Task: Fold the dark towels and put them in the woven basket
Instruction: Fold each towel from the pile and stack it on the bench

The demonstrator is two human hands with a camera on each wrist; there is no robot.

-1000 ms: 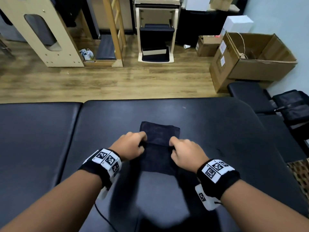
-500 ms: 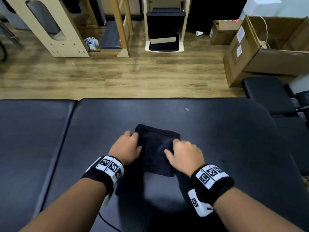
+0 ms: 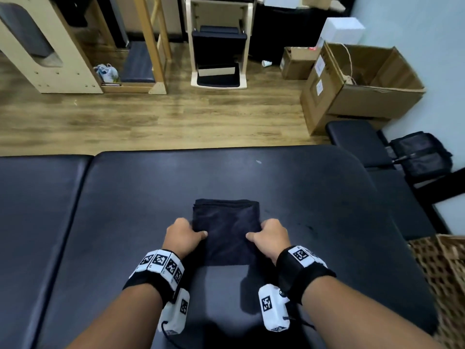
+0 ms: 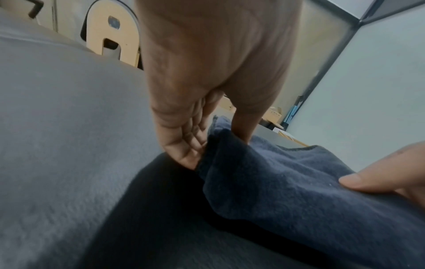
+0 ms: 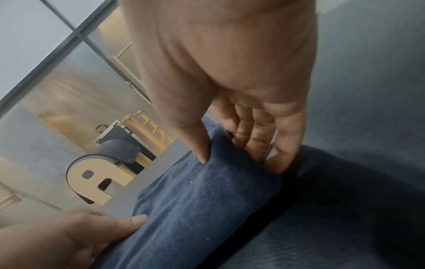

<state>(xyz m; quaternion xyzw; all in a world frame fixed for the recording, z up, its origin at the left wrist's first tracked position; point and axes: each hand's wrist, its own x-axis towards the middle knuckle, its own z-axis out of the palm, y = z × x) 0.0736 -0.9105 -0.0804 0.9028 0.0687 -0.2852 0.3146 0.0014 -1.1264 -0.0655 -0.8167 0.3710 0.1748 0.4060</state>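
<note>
Dark towel (image 3: 226, 230), folded to a compact rectangle, lies on the black padded table (image 3: 314, 197) near its front middle, several layers showing at the far edge. Both hands are on it at the near half.

Left hand (image 3: 182, 236) at 9 o'clock of the towel: thumb on top, fingers tucked under the left edge, so it pinches the stack from the side; the left wrist view shows the fingers (image 4: 184, 143) pressed together under the cloth. Right hand (image 3: 271, 238) at 3 o'clock, mirrored: thumb (image 5: 202, 145) pressing into the top, fingers together and slipped beneath the right edge. The near part of the towel looks raised slightly off the table.

Woven basket (image 3: 445, 278) at about 4 o'clock, off the table's right edge and lower than the surface; only part of its rim and wall is in frame. Interior not visible.

Farther out, at 1 o'clock, an open cardboard box (image 3: 364, 84) on the wood floor.

Judgement: fold appears finished; the carry to the basket is next.

Risks: layers are loose, held only at two side edges. An uneven lift could let the unsupported far end droop and the fold fan open. The swing right may drag cloth over the table edge.
</note>
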